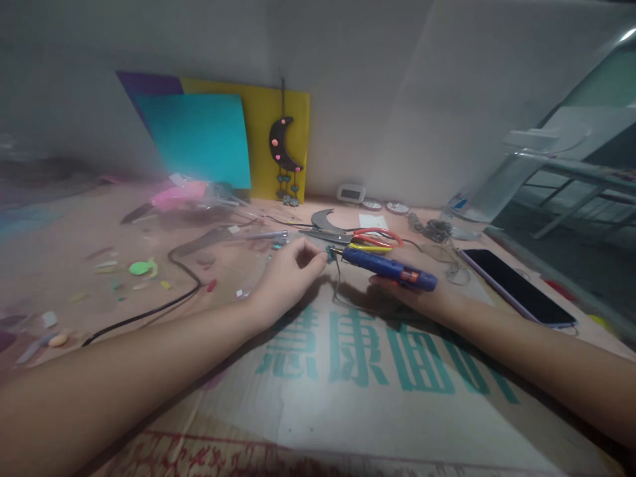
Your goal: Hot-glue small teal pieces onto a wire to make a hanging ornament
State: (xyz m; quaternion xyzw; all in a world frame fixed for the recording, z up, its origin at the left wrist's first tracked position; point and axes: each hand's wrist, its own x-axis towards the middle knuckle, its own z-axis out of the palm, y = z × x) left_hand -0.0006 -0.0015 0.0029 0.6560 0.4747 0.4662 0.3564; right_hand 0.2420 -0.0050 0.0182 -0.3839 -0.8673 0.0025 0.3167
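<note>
My right hand (pixel 420 299) is wrapped around a blue hot glue gun (pixel 372 262), its nozzle aimed left. At the nozzle tip is a small teal piece (pixel 329 253), pinched between the thumb and forefinger of my left hand (pixel 285 275). Its exact shape is too small to make out. A thin grey cord (pixel 338 291) hangs below it toward the board. Just behind the glue gun lie scissors with red handles (pixel 380 233) and a yellow-handled tool (pixel 370 248). A grey crescent cutout (pixel 322 218) rests behind the scissors.
A decorated dark crescent ornament (pixel 281 146) hangs against a yellow sheet (pixel 258 106) at the back. On the right are a phone (pixel 517 286), a clear plastic container (pixel 489 189) and bundled grey cord (pixel 433 228). Clay scraps and a black cable (pixel 149 316) lie left.
</note>
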